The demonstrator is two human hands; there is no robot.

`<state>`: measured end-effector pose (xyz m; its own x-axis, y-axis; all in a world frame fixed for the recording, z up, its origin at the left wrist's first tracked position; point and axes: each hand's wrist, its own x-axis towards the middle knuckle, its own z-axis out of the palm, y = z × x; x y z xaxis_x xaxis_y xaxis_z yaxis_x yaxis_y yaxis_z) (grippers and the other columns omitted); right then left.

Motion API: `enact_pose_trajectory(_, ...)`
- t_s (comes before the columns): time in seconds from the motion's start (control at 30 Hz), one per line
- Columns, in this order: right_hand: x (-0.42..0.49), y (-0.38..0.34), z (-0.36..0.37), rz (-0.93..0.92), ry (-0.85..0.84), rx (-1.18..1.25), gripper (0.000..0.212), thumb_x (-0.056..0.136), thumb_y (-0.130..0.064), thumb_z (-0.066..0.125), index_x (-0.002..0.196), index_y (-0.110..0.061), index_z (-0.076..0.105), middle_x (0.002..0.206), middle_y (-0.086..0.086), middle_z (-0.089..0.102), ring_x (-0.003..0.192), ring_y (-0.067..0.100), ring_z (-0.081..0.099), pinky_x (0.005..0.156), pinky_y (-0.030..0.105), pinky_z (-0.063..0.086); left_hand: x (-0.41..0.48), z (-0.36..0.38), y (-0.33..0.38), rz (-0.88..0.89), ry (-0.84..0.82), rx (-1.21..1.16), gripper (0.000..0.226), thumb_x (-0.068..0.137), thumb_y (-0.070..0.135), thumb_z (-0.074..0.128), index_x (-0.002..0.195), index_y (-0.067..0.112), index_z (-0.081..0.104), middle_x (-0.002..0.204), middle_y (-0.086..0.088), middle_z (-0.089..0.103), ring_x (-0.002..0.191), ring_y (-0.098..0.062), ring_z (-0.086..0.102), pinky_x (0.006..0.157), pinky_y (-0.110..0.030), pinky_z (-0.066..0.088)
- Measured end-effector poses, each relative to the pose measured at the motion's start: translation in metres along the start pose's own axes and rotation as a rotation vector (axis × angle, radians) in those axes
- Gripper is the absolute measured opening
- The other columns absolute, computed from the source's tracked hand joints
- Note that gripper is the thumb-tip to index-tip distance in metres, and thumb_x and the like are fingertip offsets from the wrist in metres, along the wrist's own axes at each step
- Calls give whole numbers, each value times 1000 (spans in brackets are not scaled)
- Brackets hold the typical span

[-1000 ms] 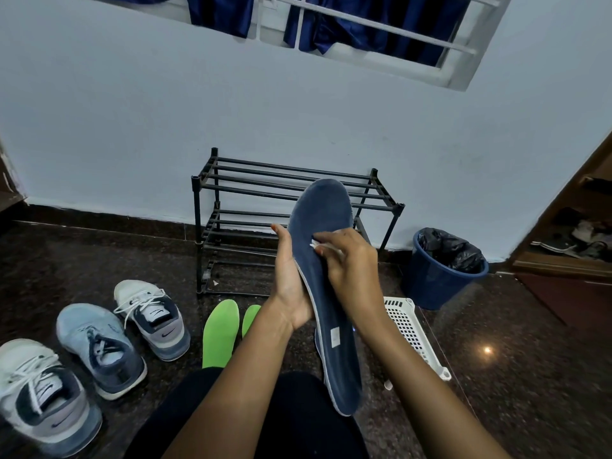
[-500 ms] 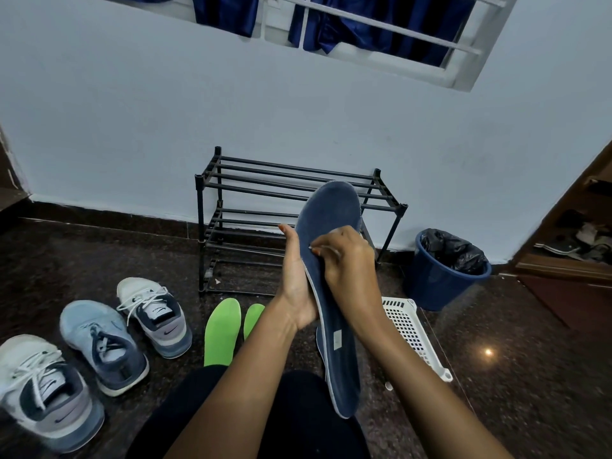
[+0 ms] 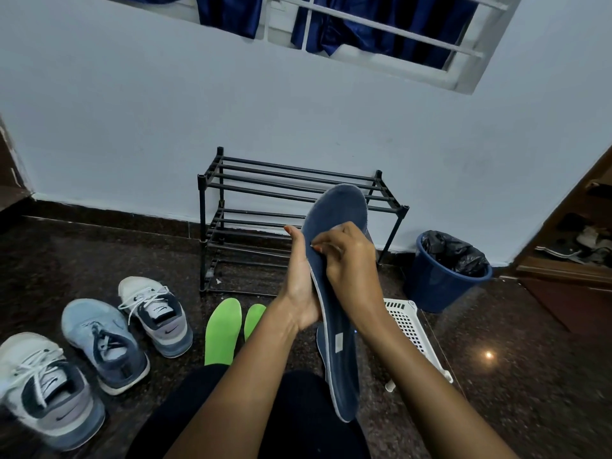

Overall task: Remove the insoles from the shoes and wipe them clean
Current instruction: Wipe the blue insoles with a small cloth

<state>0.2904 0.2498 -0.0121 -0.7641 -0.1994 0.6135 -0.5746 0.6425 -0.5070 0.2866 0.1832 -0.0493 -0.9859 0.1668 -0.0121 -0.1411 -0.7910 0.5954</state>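
While sitting on floor, I'm holding blue insole (image 3: 341, 366) upright over lap, toe up. Left hand (image 3: 299, 286) gripping mid-length from behind; right hand (image 3: 351, 266) fingers curling, pinching white scrap (image 3: 313, 246) against face. Judging it light, floppy foam: needing palm backing under wiping pressure.

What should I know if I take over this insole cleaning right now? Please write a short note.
Left hand: grips the long dark blue foam insole from behind, toe end up.
Right hand: pinches what looks like a small white wipe against the insole's face.
On the dark stone floor: two bright green insoles side by side; three laced sneakers to their left.
Done: at least three insoles are out.
Left: finish wiping the blue one; whether the green ones are wiped, or the sneakers hold more insoles, cannot be told.
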Motion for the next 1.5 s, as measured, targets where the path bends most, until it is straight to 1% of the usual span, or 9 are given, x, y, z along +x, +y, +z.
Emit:
enact_pose_trajectory(0.1, -8, -3, -2, -2, -33, 28, 22, 75, 15, 58, 77, -3, 71, 78, 6, 57, 73, 13, 52, 70, 2, 34, 0, -1, 1, 1, 24, 11, 102, 65, 80, 37, 129, 4, 56, 136, -26, 50, 128, -31, 49, 116, -40, 29)
enact_pose_trajectory(0.47, 0, 0, -1, 8, 9, 29, 22, 75, 16, 57, 78, -2, 70, 80, 7, 58, 73, 12, 53, 69, 2, 36, 1, -4, 1, -2, -6, 86, 105, 68, 85, 29, 135, 7, 52, 137, -20, 52, 128, -29, 50, 114, -42, 31)
enact_pose_trajectory(0.6, -14, -4, -1, -3, -40, 83, 21, 73, 14, 61, 75, -4, 71, 75, 2, 57, 70, -2, 49, 71, 1, 35, 0, -6, 4, 6, -11, 151, 103, 78, 83, 11, 115, 2, 65, 121, -21, 64, 106, -25, 65, 86, -30, 53)
enact_pose_trajectory(0.83, -1, 7, -3, 30, 30, 37, 20, 74, 15, 58, 77, -2, 69, 82, 11, 62, 72, 5, 49, 68, -1, 33, 2, -6, 2, -16, 11, 128, 100, 78, 83, 13, 111, 8, 70, 113, -18, 68, 101, -25, 67, 79, -31, 56)
enact_pose_trajectory(1.0, -11, 5, 0, 0, 3, 73, 23, 71, 18, 58, 74, -2, 69, 78, 9, 61, 71, 6, 52, 69, 1, 35, 1, -9, 4, -12, 6, 102, 107, 74, 86, 14, 126, 4, 60, 131, -23, 56, 123, -31, 54, 101, -37, 44)
enact_pose_trajectory(1.1, -25, 3, 1, -40, -27, 52, 23, 70, 17, 60, 74, -4, 69, 76, 7, 60, 71, 11, 54, 69, 3, 37, 2, -11, 2, 16, 28, 60, 97, 80, 82, 14, 106, 9, 73, 123, -24, 61, 119, -34, 57, 96, -36, 49)
enact_pose_trajectory(1.23, -18, 8, -2, -28, 6, 14, 21, 72, 17, 59, 74, -1, 69, 76, 10, 61, 70, 9, 52, 69, 0, 35, 3, -11, 3, 5, 40, 91, 102, 78, 84, 13, 122, 5, 61, 125, -22, 61, 118, -31, 58, 96, -36, 49)
enact_pose_trajectory(1.37, -8, 16, -3, 34, 42, 22, 19, 74, 14, 58, 76, -1, 69, 81, 10, 61, 77, 20, 57, 70, 13, 42, 6, -13, 1, 16, 38, 94, 95, 82, 81, 12, 96, 11, 75, 99, -14, 71, 90, -22, 70, 76, -31, 55)
enact_pose_trajectory(1.5, -19, 10, 2, -9, 38, 58, 19, 71, 15, 59, 74, -1, 68, 76, 11, 61, 73, 19, 56, 69, 7, 38, 5, -14, 3, -2, 27, 63, 106, 77, 86, 11, 123, 4, 62, 131, -24, 56, 124, -33, 53, 104, -39, 42)
